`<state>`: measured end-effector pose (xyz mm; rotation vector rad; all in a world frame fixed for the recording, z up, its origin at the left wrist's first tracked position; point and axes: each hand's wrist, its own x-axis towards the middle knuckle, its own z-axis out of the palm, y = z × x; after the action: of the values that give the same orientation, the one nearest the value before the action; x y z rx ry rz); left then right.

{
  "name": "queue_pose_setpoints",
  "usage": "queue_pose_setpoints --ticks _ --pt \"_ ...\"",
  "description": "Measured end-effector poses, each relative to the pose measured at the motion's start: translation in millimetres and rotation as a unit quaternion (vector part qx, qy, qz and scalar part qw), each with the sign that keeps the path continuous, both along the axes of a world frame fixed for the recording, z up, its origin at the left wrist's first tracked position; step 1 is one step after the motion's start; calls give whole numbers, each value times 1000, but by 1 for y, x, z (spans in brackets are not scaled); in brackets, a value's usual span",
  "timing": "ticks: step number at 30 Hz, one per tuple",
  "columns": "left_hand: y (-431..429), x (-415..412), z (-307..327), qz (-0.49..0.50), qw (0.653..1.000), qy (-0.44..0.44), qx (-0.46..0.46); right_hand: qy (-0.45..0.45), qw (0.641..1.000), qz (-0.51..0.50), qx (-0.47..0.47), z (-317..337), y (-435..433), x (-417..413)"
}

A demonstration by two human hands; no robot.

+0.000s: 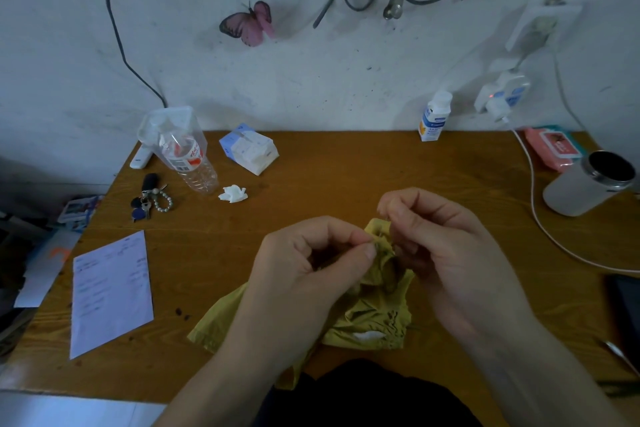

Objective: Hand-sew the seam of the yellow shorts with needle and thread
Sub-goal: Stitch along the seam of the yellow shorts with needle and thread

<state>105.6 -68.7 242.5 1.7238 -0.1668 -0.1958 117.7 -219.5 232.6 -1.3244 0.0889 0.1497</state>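
The yellow shorts lie bunched on the wooden table near its front edge, with a raised fold held up between both hands. My left hand pinches that fold between thumb and forefinger. My right hand pinches the fabric from the other side, fingertips close to the left thumb. The needle and the thread are too small to make out.
At the back left are a plastic bottle, a tissue pack, a crumpled tissue and keys. A paper sheet lies at the left. A small carton, pink wipes, a grey cup and a white cable are on the right.
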Motion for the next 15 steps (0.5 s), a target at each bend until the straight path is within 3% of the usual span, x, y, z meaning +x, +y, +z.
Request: queue_pose_setpoints --ticks 7,12,15 --pt "-3 2 -2 7 998 31 -46 44 996 72 19 0 2 -3" --pt "-10 -5 -3 -36 994 52 -86 52 980 -46 187 -1 0 12" --pt "-7 -2 -3 -18 985 88 -149 79 966 -43 241 2 -6 23"
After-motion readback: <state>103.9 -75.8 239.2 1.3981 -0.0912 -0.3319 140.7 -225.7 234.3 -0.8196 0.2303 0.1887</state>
